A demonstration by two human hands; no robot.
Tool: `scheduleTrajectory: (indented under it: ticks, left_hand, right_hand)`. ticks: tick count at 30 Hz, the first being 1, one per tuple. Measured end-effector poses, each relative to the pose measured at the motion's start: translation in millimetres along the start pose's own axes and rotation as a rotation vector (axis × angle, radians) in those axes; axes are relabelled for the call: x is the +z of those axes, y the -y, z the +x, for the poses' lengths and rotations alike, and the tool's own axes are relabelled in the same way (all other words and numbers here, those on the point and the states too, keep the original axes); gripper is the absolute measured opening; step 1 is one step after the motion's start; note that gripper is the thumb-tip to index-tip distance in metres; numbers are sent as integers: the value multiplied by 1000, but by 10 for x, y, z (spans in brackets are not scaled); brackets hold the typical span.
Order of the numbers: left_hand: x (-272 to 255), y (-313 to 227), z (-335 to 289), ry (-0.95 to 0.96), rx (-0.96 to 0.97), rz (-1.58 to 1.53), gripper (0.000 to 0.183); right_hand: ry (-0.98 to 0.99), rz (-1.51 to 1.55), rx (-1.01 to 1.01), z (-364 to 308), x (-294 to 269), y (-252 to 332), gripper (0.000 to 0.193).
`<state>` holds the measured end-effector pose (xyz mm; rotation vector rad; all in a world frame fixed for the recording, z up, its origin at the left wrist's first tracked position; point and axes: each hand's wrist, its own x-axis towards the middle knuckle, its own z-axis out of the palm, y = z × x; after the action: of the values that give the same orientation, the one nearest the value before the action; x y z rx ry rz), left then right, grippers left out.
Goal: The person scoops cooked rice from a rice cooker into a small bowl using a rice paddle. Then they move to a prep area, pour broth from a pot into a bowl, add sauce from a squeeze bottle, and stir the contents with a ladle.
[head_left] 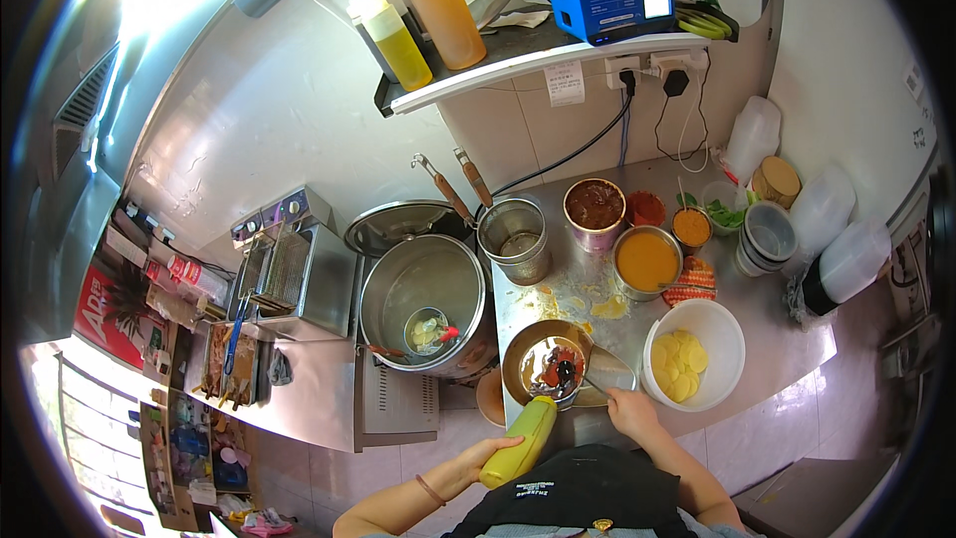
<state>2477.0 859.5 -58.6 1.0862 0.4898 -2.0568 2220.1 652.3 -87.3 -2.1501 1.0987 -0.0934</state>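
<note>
My left hand (485, 455) grips a yellow-green container (520, 443), a bottle or pouch by its shape, tilted with its upper end at the rim of a metal bowl (512, 355). In the bowl lie dark and reddish sauces (564, 369). Closed round a thin metal handle, probably a spoon's, my right hand (634, 412) is at the bowl's right side; the handle runs into the sauce. To the right of that hand stands a white tub (732, 379) holding yellow slices (679, 363). A clear flat-looking piece (614, 371) lies beside the bowl.
Left of the bowl is a large steel pot (373, 284) with a ladle (428, 330) inside. A fryer (317, 274) stands further left. Behind the bowl are a steel strainer (513, 239), a brown sauce tub (596, 207) and an orange sauce pot (647, 259). A shelf (528, 62) overhangs the counter.
</note>
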Motion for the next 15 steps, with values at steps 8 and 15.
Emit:
scheduleTrajectory:
  ticks: [8, 15]
  left_hand:
    - [14, 13, -12, -35, 16, 41, 55]
    - [-202, 4, -31, -55, 525, 667, 53]
  right_hand:
    - [-16, -10, -32, 21, 42, -55, 29]
    - [-4, -6, -60, 52, 50, -71, 29]
